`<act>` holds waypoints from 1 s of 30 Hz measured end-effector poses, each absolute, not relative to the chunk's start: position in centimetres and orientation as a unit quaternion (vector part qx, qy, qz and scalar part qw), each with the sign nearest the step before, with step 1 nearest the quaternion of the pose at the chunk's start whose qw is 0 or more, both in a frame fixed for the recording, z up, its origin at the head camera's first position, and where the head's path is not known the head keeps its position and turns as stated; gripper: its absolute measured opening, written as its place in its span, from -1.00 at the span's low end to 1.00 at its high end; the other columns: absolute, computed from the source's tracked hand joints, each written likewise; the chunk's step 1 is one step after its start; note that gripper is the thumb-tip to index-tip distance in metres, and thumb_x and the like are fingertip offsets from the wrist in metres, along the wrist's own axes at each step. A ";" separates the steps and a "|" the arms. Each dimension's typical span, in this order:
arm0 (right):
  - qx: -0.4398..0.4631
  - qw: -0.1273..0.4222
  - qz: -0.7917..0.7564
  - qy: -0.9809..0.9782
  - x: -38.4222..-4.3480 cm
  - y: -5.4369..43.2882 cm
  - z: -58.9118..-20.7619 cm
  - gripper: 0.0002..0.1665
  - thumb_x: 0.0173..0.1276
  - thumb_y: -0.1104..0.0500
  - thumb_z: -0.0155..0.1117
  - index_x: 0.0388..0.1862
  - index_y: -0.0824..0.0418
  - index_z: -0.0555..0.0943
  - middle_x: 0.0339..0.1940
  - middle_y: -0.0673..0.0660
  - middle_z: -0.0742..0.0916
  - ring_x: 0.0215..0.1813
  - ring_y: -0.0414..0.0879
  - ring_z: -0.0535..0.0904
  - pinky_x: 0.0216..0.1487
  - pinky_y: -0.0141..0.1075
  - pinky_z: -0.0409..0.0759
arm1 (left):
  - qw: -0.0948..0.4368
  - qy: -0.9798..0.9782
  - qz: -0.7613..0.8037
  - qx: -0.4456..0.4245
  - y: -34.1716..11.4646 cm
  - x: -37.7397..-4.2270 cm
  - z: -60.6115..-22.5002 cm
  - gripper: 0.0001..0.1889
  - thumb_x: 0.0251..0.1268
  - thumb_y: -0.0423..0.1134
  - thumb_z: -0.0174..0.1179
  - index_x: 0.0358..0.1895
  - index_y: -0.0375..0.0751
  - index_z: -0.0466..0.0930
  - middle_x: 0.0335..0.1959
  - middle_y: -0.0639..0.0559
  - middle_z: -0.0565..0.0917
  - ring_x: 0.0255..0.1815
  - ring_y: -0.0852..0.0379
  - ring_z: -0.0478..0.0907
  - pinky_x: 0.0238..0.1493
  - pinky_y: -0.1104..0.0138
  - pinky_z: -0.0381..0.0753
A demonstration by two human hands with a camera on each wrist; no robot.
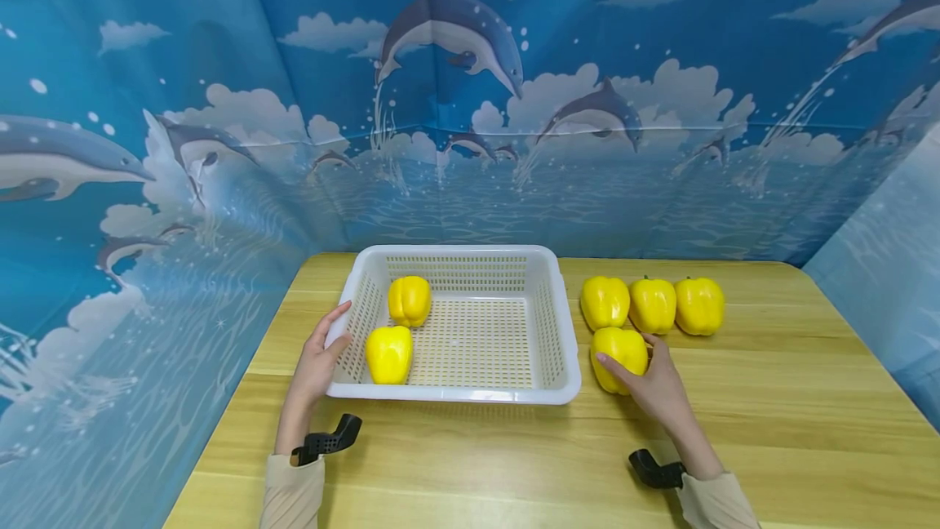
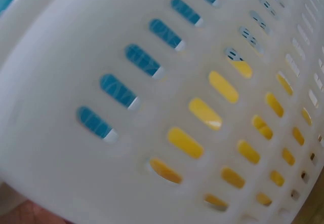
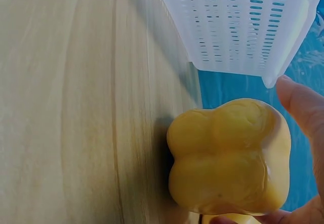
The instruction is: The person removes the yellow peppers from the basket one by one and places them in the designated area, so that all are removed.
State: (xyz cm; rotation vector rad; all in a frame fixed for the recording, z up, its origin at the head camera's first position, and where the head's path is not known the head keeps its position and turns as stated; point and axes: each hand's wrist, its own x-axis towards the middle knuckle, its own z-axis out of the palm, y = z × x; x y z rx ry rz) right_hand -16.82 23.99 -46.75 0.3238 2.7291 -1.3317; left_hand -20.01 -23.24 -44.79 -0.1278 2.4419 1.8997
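Currently, a yellow pepper is straddled by the right hand, whose fingers are held wide around it; in the right wrist view the thumb is seen apart from its skin, and whether it is pressed by the far fingers cannot be told. That pepper is set on the wooden surface, just to the right of the white basket and in front of a row of three peppers, also yellow. At the left rim, the basket is touched by the left hand, with its fingers fairly straight and the thumb spread from them. Inside the basket, a back pepper and a front pepper are placed toward the left side. Through the slots of the basket, yellow is seen in the left wrist view. On each wrist a black mount is worn. Behind the surface, a blue curtain is hung, printed with dolphins and clouds.
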 end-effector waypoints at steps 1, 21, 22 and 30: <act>0.102 0.036 -0.438 0.892 -16.8 24.0 -46.8 0.29 0.19 -0.34 0.23 0.45 0.46 -0.19 0.38 0.58 0.08 0.36 0.43 0.05 0.25 0.27 0.09 | 0.021 0.790 0.611 -0.040 -23.3 -20.0 -44.8 -0.49 0.49 -0.29 -0.13 0.45 0.11 0.15 0.46 -0.12 0.10 0.29 -0.22 0.25 0.14 -0.14 0.33; 0.041 -0.265 -0.455 0.849 -16.5 22.0 -44.6 -0.41 0.27 0.10 0.32 0.19 0.37 0.43 0.07 0.31 0.52 0.06 0.14 0.39 -0.06 -0.06 0.33 | 0.024 0.781 0.623 -0.031 -23.2 -20.0 -44.8 -0.48 0.50 -0.28 -0.13 0.47 0.11 0.12 0.48 -0.11 0.07 0.32 -0.21 0.21 0.15 -0.15 0.32; 0.031 -0.279 -0.461 0.842 -16.5 21.8 -44.3 -0.45 0.26 0.12 0.33 0.15 0.36 0.46 0.04 0.28 0.54 0.03 0.11 0.42 -0.08 -0.09 0.34 | 0.024 0.780 0.624 -0.030 -23.2 -20.0 -44.8 -0.48 0.50 -0.29 -0.13 0.47 0.11 0.12 0.48 -0.11 0.07 0.32 -0.21 0.21 0.14 -0.15 0.32; -0.066 -0.325 -0.490 0.806 -16.7 19.9 -42.0 -0.74 0.21 0.36 0.32 -0.09 0.33 0.62 -0.21 0.14 0.69 -0.20 -0.22 0.54 -0.22 -0.37 0.45 | 0.019 0.782 0.623 -0.026 -23.4 -20.1 -45.1 -0.48 0.49 -0.31 -0.12 0.46 0.09 0.15 0.46 -0.12 0.10 0.31 -0.21 0.23 0.14 -0.15 0.33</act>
